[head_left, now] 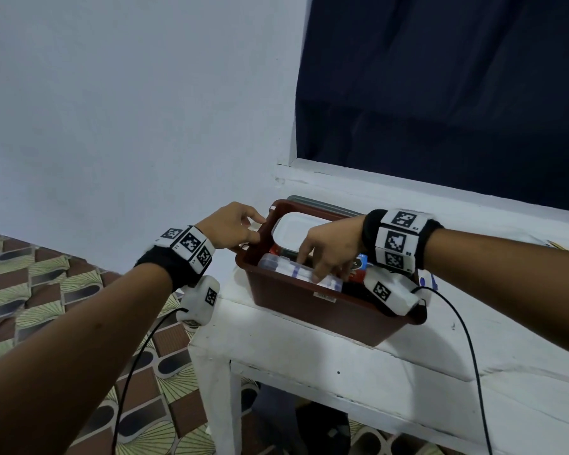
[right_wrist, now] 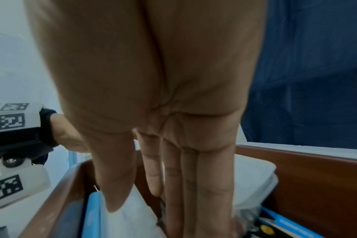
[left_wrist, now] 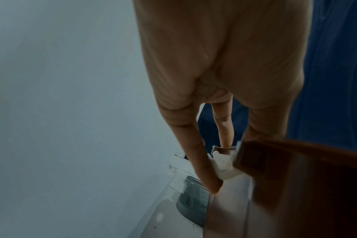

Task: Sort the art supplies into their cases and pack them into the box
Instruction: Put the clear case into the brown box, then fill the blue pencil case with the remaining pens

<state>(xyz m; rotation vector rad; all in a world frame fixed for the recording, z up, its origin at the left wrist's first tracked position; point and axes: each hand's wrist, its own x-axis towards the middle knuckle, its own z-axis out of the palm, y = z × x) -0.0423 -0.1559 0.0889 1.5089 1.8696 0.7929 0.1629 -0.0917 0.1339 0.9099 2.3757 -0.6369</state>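
Now the right hand [head_left: 329,249], fingers straight, should press the clear case [head_left: 298,272] flat while the left hand [head_left: 234,229] pinches the box [head_left: 309,303] rim.

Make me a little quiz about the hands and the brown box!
1. True or false: the right hand is inside the brown box.
2. What does the left hand hold? A) the box's rim B) a pencil C) nothing
3. Fill in: the box stands on a white ____.

Key: 1 true; 2 A; 3 table.
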